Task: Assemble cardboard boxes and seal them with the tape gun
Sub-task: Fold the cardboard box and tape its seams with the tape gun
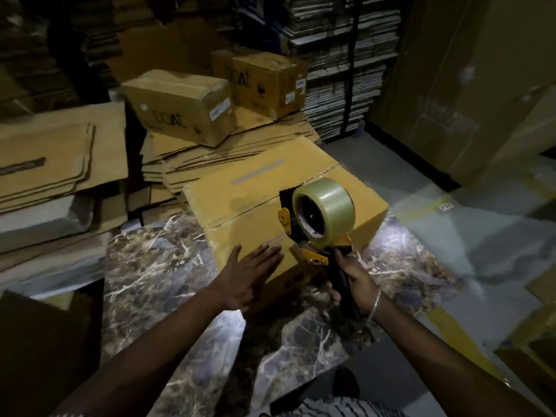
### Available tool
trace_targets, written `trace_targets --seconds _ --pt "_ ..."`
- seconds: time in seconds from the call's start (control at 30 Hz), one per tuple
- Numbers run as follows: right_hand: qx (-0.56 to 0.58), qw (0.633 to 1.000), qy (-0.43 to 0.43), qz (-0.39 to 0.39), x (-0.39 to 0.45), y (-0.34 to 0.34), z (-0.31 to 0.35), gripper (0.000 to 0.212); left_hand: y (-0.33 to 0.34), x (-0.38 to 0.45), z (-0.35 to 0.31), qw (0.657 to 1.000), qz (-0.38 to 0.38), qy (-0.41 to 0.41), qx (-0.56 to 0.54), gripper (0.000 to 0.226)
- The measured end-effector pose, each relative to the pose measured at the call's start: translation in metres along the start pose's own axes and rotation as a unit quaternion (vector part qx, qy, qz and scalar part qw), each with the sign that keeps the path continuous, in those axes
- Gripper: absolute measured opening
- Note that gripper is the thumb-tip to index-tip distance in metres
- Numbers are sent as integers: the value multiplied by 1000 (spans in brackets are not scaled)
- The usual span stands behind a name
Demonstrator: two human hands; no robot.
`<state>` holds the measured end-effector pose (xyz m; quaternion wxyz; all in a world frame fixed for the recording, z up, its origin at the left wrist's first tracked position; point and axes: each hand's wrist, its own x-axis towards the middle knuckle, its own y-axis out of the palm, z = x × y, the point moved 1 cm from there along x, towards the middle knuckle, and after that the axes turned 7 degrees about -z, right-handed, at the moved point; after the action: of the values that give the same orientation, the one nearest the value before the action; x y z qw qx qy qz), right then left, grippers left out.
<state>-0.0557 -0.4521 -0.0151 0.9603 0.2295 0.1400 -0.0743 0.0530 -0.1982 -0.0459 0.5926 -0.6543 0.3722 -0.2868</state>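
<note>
1. Dark brown, white-veined marble counter: carries the work; stands among stacks of flattened brown cardboard sheets to the left and beyond.
2. Brown rectangular cardboard box, assembled: lies on the counter's far part, top flaps folded shut, centre seam running away from the person. No tape is discernible along the seam; low light makes this uncertain.
3. Two closed brown printed cartons: rest on the flat stack behind, well apart from the work.
4. Yellow-and-black tape gun with a clear tape roll: nose at the box's near edge, on the seam line.
5. Left hand: fingers straight and spread, palm pressed flat on the near top edge, just beside the gun.
6. Right hand: fingers curled round the gun's black handle.
7. Judgement on the step: taping appears to be starting. Anchor the tape below the near edge, keep the flaps pressed level, run the gun straight along the seam with steady pressure, and keep the left hand out of its path.
</note>
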Motion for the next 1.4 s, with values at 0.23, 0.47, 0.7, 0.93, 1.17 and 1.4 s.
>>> trace_targets --seconds 0.23,0.47,0.7,0.93,1.17,1.4 --pt "-6 995 45 90 6 66 -9 62 4 -100 3 998 -42 -2 -40 87" --pt "-29 985 117 126 11 124 -41 63 15 -176 -6 980 -135 -99 -105 53" --pt "-9 969 205 140 22 131 -70 77 52 -196 -25 699 -476 -379 -375 51" --pt "34 966 214 140 25 123 -70 80 58 -186 -33 311 -528 -412 -675 75" --pt "37 970 200 131 24 123 -70 81 52 -188 -23 359 -379 -465 -715 30" --pt "35 972 195 124 22 125 -69 81 60 -191 -16 372 -353 -443 -735 45"
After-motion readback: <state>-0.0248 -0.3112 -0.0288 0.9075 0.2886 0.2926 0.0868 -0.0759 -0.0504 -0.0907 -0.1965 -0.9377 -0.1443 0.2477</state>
